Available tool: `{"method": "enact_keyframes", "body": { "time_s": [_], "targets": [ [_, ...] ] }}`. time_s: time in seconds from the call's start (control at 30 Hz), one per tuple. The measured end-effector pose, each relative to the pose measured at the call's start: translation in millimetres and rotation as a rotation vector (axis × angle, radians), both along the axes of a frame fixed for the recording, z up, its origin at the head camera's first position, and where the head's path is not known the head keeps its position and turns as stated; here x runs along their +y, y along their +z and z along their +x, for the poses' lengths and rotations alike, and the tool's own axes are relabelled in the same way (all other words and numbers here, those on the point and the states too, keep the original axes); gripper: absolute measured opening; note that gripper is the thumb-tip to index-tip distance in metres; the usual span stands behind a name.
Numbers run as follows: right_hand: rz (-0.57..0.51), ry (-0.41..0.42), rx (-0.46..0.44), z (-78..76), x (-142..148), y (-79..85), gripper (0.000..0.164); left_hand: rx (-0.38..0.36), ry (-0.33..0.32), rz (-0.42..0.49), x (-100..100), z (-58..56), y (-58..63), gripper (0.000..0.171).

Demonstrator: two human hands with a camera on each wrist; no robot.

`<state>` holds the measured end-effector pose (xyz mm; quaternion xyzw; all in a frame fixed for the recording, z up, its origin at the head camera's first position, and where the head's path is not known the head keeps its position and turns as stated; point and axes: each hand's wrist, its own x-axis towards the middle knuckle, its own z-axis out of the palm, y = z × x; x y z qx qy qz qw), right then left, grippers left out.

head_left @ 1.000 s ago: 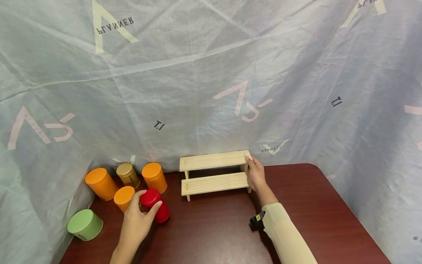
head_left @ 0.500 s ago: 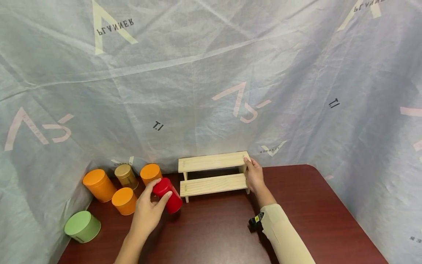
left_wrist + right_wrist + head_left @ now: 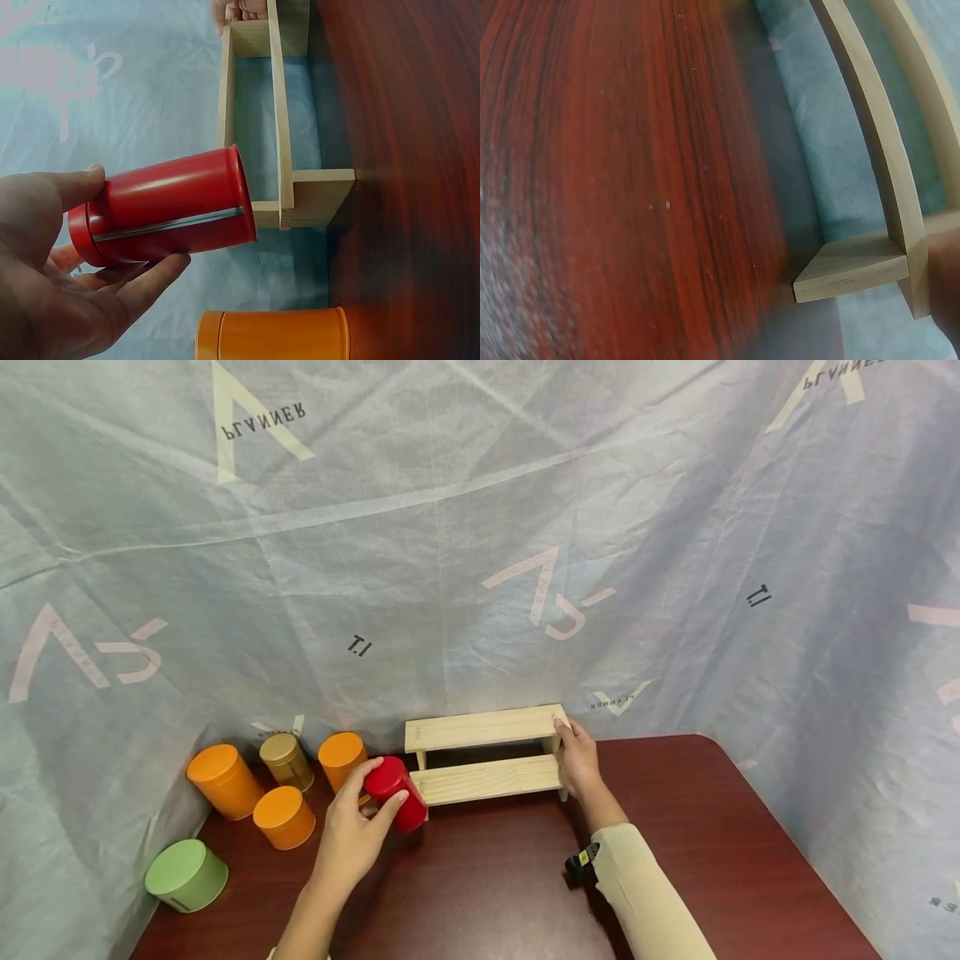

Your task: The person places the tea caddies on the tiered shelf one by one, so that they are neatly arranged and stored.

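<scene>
A red lidded tin (image 3: 401,797) is in my left hand (image 3: 352,835), gripped near its lid between thumb and fingers. In the left wrist view the red tin (image 3: 165,206) hangs above the table, with a silver seam along its side. It is near the left end of a two-step wooden shelf (image 3: 487,781), which stands against the cloth. My right hand (image 3: 579,758) holds the right end of that shelf, thumb on the upper step. Most of that hand lies outside the right wrist view, where the shelf's end (image 3: 855,270) shows.
On the left stand three orange tins, the nearest to the shelf (image 3: 274,335) among them, a gold tin (image 3: 287,762) and a green tin (image 3: 187,877). Grey printed cloth (image 3: 450,568) hangs behind the dark red wooden table (image 3: 487,885). A black device (image 3: 581,865) is at the right wrist.
My left hand has carried the red tin up and to the right, from among the orange tins to the shelf's left end. The right hand keeps its hold on the shelf.
</scene>
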<state>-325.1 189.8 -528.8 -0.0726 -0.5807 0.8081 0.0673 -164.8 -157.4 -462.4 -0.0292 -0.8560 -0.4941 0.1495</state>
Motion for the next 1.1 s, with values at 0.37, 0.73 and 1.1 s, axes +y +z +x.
{"method": "enact_keyframes", "body": {
  "time_s": [0.37,0.73,1.1],
  "targets": [
    [0.004,-0.003,0.009,-4.2,1,-1.3,0.043,0.044,-0.037,0.037,11,-9.5,2.3,0.067],
    [0.030,0.004,-0.042,-3.9,2,-2.0,0.049,0.090,-0.115,0.111,31,-24.8,6.4,0.065],
    [0.033,-0.015,-0.004,-4.6,1,-4.6,0.047,0.082,-0.144,0.166,52,-38.4,15.4,0.065]
  ]
}}
